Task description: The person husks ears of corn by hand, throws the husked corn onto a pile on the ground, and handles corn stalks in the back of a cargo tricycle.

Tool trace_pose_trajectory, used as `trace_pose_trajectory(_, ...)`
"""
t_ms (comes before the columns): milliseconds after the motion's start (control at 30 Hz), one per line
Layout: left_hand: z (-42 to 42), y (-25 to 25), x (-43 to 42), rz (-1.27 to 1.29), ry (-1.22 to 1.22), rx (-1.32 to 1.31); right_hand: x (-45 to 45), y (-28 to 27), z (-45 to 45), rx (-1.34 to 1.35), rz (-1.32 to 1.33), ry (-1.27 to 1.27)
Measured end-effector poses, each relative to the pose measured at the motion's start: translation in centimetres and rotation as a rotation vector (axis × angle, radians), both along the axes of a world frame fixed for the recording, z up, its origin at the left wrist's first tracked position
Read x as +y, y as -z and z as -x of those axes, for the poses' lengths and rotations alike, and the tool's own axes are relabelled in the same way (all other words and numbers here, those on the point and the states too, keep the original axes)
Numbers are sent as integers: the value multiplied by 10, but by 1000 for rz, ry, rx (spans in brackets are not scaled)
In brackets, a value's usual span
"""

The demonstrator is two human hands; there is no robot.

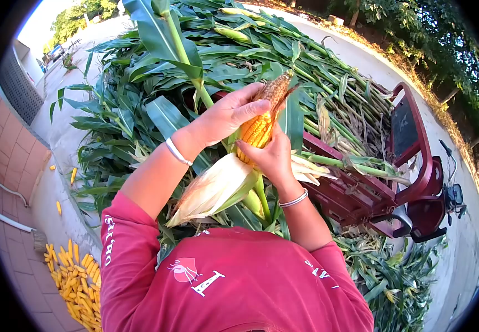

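A yellow ear of corn stands tilted in front of my chest, with brown dry silk at its tip. My left hand is closed around its upper part, the thumb lying across the kernels. Lower down, my right hand grips the ear near its base, thumb on the front. Pale husk hangs peeled back at the lower left, and more husk spreads out to the right. A green corn stalk rises behind my left hand. The fingers behind the ear are partly hidden.
A big heap of cut corn stalks lies ahead, partly on a dark red cargo tricycle at the right. Husked ears are piled at the lower left beside a brick wall. More stalks lie at the lower right.
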State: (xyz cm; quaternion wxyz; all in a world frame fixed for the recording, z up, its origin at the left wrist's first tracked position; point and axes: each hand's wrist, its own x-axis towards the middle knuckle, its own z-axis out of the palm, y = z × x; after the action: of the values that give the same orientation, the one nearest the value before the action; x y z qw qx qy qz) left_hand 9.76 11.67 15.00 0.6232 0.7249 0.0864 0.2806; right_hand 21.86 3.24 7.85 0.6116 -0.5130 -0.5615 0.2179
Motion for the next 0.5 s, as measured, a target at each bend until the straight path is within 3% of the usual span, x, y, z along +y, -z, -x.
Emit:
trace_pose_trajectory(200, 4, 4, 9, 338, 196, -161, 1, 3, 2, 9, 21, -60)
trace_pose_trajectory(333, 5, 4, 13, 431, 268, -225, 1, -2, 5, 67, 46, -131)
trace_pose_trajectory(500, 8, 10, 12, 325, 193, -209, -4, -6, 8, 170, 56, -194)
